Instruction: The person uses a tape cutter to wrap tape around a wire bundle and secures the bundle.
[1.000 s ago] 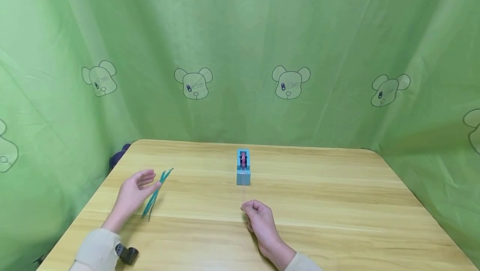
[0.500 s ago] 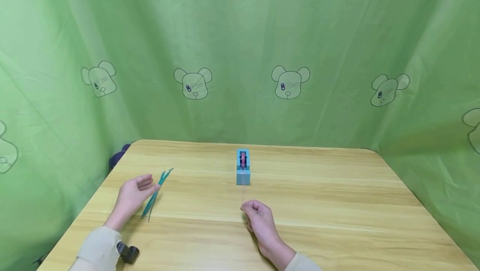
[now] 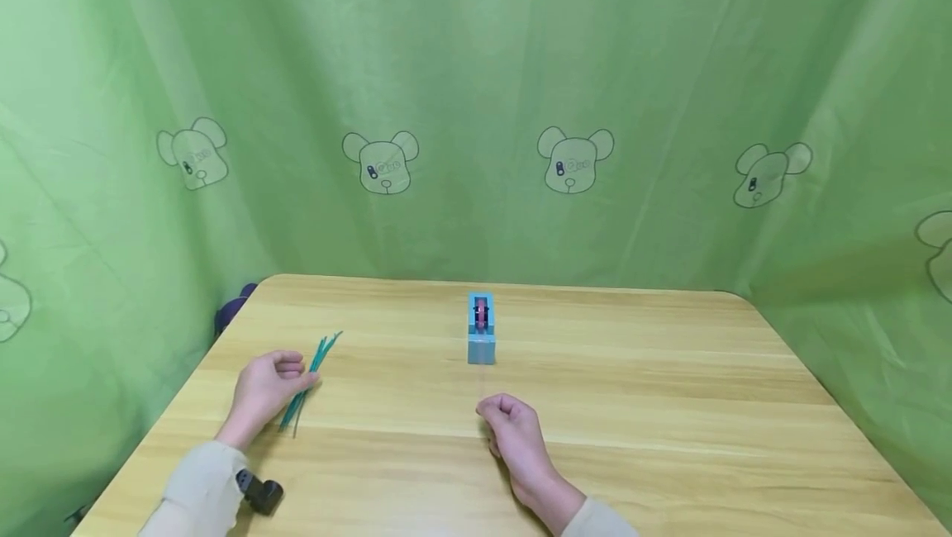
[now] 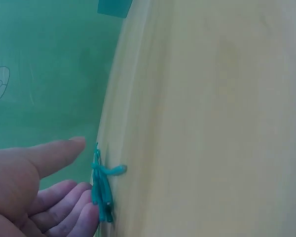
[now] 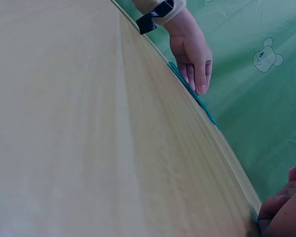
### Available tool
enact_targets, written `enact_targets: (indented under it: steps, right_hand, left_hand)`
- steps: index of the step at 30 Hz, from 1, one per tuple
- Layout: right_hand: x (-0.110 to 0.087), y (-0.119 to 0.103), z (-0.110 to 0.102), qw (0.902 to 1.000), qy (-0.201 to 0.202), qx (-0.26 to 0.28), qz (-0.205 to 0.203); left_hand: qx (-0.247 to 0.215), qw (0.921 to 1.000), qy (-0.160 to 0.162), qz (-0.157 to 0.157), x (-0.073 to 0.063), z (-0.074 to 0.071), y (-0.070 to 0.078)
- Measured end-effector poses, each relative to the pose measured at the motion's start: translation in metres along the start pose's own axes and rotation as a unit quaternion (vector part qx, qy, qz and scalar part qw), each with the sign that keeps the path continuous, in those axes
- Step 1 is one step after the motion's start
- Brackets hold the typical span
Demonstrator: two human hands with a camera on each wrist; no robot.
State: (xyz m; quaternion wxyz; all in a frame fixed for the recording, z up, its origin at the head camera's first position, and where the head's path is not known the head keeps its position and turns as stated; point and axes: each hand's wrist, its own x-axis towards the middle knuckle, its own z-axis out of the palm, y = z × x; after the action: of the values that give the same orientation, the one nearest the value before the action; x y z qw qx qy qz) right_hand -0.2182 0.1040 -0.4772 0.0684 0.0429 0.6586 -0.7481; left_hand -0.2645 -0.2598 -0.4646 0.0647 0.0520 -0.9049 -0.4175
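Observation:
On the left of the table lies a loose bundle of thin teal strands (image 3: pixel 321 353), seen end-on in the left wrist view, with one strand bent sideways. My left hand (image 3: pixel 268 388) hovers right at the bundle, thumb and fingers apart; in the head view its fingertips overlap the strands. A light-blue tape dispenser (image 3: pixel 481 349) with a pink core stands at the table's middle. From it a faint strip of clear tape (image 3: pixel 482 380) runs toward me. My right hand (image 3: pixel 516 438) pinches the strip's near end between thumb and curled forefinger.
The wooden table (image 3: pixel 669 388) is enclosed by a green curtain (image 3: pixel 476 49) with bear-head prints. A black camera (image 3: pixel 260 494) is strapped to the left wrist. Something dark purple (image 3: pixel 232 310) shows beyond the table's left edge.
My left hand has shifted slightly down and toward the teal strands, its fingers drawing closer to them. The right hand and the tape dispenser stay where they were.

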Motion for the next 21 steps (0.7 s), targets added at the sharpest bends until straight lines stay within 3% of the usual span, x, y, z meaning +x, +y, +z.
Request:
enact_targets:
  steps: [11, 21]
  right_hand:
    - [0.0001, -0.0016, 0.0011, 1.0, 0.001, 0.0, -0.003]
    - [-0.0002, -0.0008, -0.0009, 1.0, -0.004, -0.003, -0.004]
  left_hand:
    - [0.029, 0.999, 0.033, 0.003, 0.0056, 0.0059, -0.0058]
    - [0.043, 0.9982, 0.042, -0.003, 0.007, 0.0077, -0.0056]
